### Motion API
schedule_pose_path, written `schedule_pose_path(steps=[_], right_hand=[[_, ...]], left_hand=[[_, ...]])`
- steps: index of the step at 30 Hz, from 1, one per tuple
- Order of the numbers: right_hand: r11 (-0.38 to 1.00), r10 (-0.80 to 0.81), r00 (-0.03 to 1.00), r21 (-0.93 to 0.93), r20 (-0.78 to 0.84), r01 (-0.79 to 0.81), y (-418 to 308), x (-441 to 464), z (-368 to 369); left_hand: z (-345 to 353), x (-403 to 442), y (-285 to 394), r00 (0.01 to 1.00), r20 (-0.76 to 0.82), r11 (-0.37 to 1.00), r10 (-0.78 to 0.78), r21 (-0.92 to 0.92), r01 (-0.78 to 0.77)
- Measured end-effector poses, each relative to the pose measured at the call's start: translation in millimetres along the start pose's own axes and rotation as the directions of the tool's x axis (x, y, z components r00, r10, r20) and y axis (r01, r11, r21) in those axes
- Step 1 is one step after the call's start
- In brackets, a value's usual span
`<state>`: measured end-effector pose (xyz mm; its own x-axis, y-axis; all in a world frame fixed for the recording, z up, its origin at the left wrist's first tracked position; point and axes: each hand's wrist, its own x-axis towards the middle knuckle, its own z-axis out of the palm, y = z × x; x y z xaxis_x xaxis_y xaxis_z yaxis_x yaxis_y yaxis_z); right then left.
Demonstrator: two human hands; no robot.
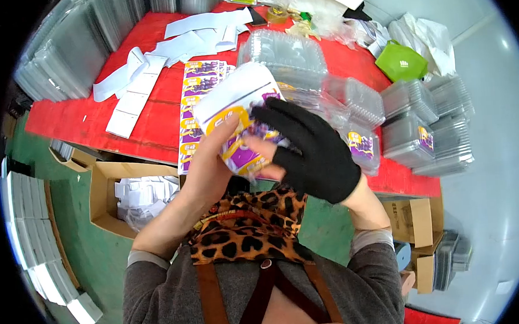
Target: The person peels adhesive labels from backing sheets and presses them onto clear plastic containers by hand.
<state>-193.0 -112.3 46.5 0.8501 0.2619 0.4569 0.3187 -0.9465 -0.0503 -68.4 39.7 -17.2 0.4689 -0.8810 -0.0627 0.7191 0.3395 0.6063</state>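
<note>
A curved sheet of purple and yellow labels [239, 151] with a white upper part is held up in front of my body. My bare left hand [207, 159] grips its left side, the thumb on the printed face. My right hand [308, 145], in a black glove with bare fingertips, is closed at its right side and partly covers the print. Behind it, more label sheets [190, 120] lie on the red table [156, 97]. Clear plastic boxes [283, 52] stand just beyond my hands, and one box with a label [361, 148] is right of my glove.
Stacked clear containers [69, 54] fill the back left, near white paper strips [136, 98]. More boxes [411, 139] and a green bag [402, 62] are at the right. A cardboard box of paper scraps [106, 196] stands below the table's left front edge.
</note>
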Motion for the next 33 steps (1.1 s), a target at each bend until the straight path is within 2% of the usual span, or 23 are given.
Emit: schedule_pose_path(steps=[1,2,3,5,6,9,11,13,14,17,20,23,24,25,26,27,29,30,31,32,33], right_hand=[[0.998,0.045,0.999,0.034,-0.03,-0.044,4,4,2],[0.993,0.099,0.99,0.067,-0.095,-0.093,5,9,4],[0.985,0.156,0.975,0.104,-0.157,-0.141,6,13,6],[0.989,0.145,0.976,0.056,-0.161,-0.138,8,17,5],[0.99,0.144,0.976,0.032,-0.163,-0.14,9,18,4],[0.993,0.114,0.991,0.044,-0.076,-0.111,10,21,-2],[0.994,0.108,0.993,-0.026,-0.048,-0.11,10,18,-8],[0.993,0.082,0.997,-0.082,-0.007,-0.082,9,16,-13],[0.992,0.082,0.997,-0.094,0.004,-0.081,7,19,-17],[0.99,0.044,0.996,-0.137,0.077,-0.034,9,24,-22],[0.997,0.045,0.989,-0.068,0.144,-0.036,16,28,-24],[0.961,0.122,0.992,0.25,0.017,-0.122,29,18,-22],[0.944,0.187,0.978,0.294,-0.091,-0.153,32,15,-28],[0.886,0.374,0.904,0.366,-0.205,-0.284,29,11,-37],[0.828,0.509,0.79,0.445,-0.343,-0.341,32,-4,-45],[0.776,0.618,0.61,0.511,-0.496,-0.37,32,-20,-51],[0.819,0.528,0.572,0.554,-0.628,-0.147,38,-35,-55],[0.833,0.477,0.548,0.552,-0.687,-0.032,41,-43,-56],[0.746,0.405,0.655,0.645,-0.637,0.166,47,-61,-51],[0.59,0.325,0.751,0.744,-0.575,0.314,54,-80,-46],[0.556,0.227,0.833,0.769,-0.505,0.315,53,-82,-42]], left_hand=[[-2,-2,-1,0.996,0.079,0.998,0.034,-0.062,-0.029],[-6,-5,-8,0.99,0.077,0.993,0.119,-0.03,-0.117],[-9,-2,-11,0.976,0.153,0.977,0.155,0.123,-0.175],[-10,-4,-13,0.978,0.143,0.922,0.151,0.336,-0.191],[-12,-2,-17,0.983,0.11,0.918,0.15,0.355,-0.18],[-23,6,-28,0.943,0.19,0.855,0.275,0.399,-0.33],[-26,10,-31,0.927,0.229,0.791,0.296,0.486,-0.372],[-27,11,-32,0.913,0.266,0.716,0.309,0.567,-0.407],[-27,9,-27,0.926,0.271,0.665,0.265,0.644,-0.379],[-15,7,-15,0.859,0.35,0.422,0.374,0.76,-0.494],[-16,5,-7,0.888,0.351,0.334,0.297,0.833,-0.441],[-20,5,-5,0.84,0.426,0.157,0.337,0.854,-0.496],[-10,4,2,0.872,0.374,0.305,0.316,0.83,-0.467],[-10,4,3,0.892,0.331,0.4,0.306,0.806,-0.437],[-11,4,3,0.912,0.288,0.493,0.29,0.772,-0.401],[-12,3,3,0.931,0.246,0.581,0.268,0.73,-0.36],[-19,10,4,0.903,0.211,0.473,0.374,0.794,-0.381],[-7,9,15,0.985,-0.005,0.86,0.172,0.488,-0.148],[5,8,27,0.987,-0.105,0.992,-0.121,0.033,0.125],[4,10,31,0.994,0.087,0.997,-0.073,0.006,0.073],[2,12,38,0.985,0.138,0.991,-0.105,-0.068,0.115]])
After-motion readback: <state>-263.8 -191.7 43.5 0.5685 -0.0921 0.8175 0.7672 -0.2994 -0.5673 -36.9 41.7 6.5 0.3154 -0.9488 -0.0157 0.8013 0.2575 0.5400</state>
